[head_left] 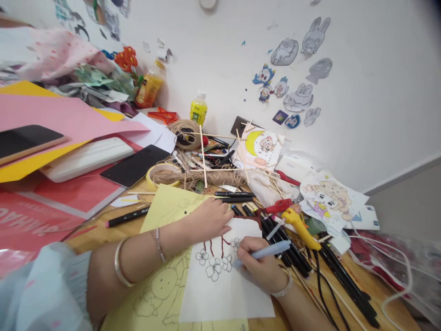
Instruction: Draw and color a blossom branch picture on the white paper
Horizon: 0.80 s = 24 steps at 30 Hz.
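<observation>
My right hand (257, 262) is closed around a light blue pen (272, 249). Its tip points down at a white sheet of paper (227, 299), beside outlined flowers (213, 268) that hang from dark red branches. Flat across the top of that sheet lies my left hand (208, 220), fingers stretched out and holding nothing. A larger yellow paper (155, 301) with line drawings is partly under the white sheet and my left forearm. Part of the branches is hidden behind my left hand.
Black markers (285, 243), a yellow glue gun (299, 225) and red-handled scissors (279, 207) crowd the right side. Twine (217, 178), thin wooden sticks (203, 156) and a tape roll (151, 177) lie behind. Phones (138, 165) rest at left; a yellow-green bottle (199, 109) stands near the wall.
</observation>
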Each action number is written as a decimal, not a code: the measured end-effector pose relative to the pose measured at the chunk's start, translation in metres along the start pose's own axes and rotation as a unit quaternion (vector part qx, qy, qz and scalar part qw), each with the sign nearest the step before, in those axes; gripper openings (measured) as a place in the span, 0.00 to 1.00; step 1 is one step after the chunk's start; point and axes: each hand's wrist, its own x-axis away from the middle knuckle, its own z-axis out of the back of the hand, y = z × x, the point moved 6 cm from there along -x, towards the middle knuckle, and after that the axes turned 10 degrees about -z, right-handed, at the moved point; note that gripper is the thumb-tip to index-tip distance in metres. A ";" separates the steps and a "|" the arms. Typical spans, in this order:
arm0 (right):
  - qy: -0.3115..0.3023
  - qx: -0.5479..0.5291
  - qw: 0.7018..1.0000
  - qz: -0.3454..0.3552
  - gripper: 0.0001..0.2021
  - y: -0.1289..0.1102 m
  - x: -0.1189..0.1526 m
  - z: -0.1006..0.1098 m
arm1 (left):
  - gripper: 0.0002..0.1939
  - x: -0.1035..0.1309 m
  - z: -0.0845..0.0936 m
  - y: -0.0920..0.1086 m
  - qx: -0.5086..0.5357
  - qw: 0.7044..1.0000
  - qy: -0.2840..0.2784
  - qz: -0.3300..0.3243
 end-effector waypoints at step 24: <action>0.010 -0.042 0.999 -0.017 0.16 -0.001 -0.002 0.001 | 0.11 0.001 -0.003 -0.001 -0.001 1.000 0.004 -0.002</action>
